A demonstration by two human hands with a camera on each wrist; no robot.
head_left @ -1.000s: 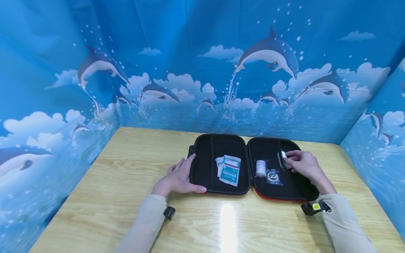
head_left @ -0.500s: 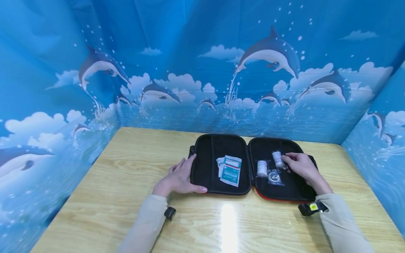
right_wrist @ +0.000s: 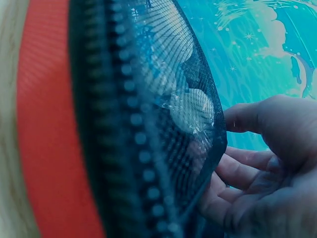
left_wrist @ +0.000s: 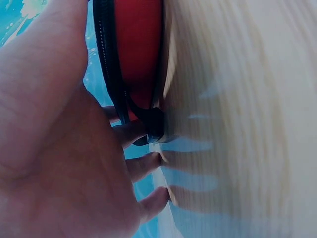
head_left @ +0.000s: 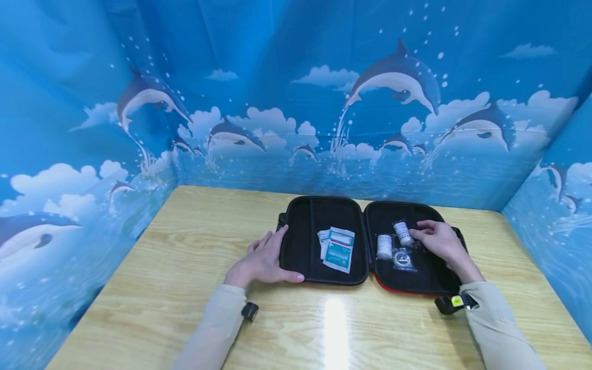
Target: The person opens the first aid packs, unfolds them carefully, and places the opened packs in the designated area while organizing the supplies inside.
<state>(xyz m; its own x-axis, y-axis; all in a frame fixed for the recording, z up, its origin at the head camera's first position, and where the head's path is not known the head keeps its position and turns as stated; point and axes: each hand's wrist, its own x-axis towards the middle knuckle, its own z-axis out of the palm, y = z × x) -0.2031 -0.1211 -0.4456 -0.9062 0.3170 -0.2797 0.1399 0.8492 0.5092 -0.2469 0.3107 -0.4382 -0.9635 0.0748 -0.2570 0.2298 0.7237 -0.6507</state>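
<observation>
A black-lined first-aid case with a red shell lies unfolded on the table. My left hand rests against its left side, fingers spread, thumb along the front edge. Over the right half, my right hand holds a white bandage roll in clear wrapping between thumb and fingers. Beside it are another white roll and a round, clear-wrapped item. In the right wrist view, black mesh partly covers the rolls and my fingertips. Green-and-white sachets lie in the left half.
The case sits near the back of the wooden table, close to the blue dolphin backdrop. A black strap or handle is at the case's left side, by my left fingers.
My right hand has drawn the bandage roll left from beside the divider line, bringing it nearer the other roll and the round item. The left hand stays in place.
</observation>
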